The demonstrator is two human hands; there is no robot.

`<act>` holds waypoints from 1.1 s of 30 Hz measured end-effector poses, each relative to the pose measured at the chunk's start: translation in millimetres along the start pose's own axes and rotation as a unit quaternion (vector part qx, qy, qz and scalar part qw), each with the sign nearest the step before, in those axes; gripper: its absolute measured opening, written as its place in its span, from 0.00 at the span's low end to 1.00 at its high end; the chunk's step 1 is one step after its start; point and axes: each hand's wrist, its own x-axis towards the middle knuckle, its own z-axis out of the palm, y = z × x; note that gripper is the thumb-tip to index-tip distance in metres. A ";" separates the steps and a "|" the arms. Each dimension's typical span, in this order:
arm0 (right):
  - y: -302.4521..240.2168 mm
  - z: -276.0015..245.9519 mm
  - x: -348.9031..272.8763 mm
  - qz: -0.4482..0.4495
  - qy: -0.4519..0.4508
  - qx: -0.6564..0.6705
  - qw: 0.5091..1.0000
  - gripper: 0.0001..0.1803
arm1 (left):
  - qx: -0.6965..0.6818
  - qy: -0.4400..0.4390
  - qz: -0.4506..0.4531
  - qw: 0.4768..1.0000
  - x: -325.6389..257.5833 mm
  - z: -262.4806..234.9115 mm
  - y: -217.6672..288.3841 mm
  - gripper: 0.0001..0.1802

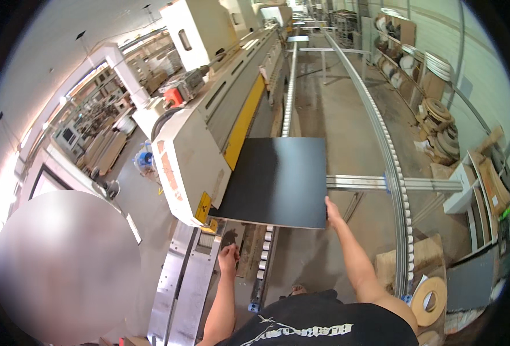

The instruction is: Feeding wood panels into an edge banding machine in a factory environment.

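A flat black panel (281,181) lies level, its left side in against the white and yellow edge of a long machine (194,155). My right hand (331,212) grips the panel's right edge near its front corner, arm stretched forward. Below the panel's front left corner is my left hand (228,258), apart from the panel, with its fingers curled in. Whether it holds anything is too small to tell. A dark shape (230,237) shows just beyond those fingers. The metal infeed rail (180,282) of the machine runs beside my left forearm.
A roller rail (264,254) passes under the panel, and another roller rail (402,213) curves along the right. A crossbar (358,183) joins that side. Rolls of edge banding (429,301) lie at lower right, with shelves (399,60) of rolls beyond. A blurred disc hides the lower left.
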 end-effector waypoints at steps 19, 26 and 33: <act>-43.8 249.2 -272.8 -0.024 -0.326 0.008 0.945 0.08 | -0.035 0.304 0.060 0.950 -258.0 -173.0 -53.9 0.15; -61.2 320.9 -326.3 -0.118 -0.469 -0.019 0.875 0.07 | 0.052 0.382 0.143 0.911 -332.1 -204.3 -10.9 0.19; -32.4 365.9 -448.5 -0.081 -0.635 -0.062 0.766 0.07 | -0.066 0.544 0.169 0.819 -483.7 -249.3 -34.8 0.15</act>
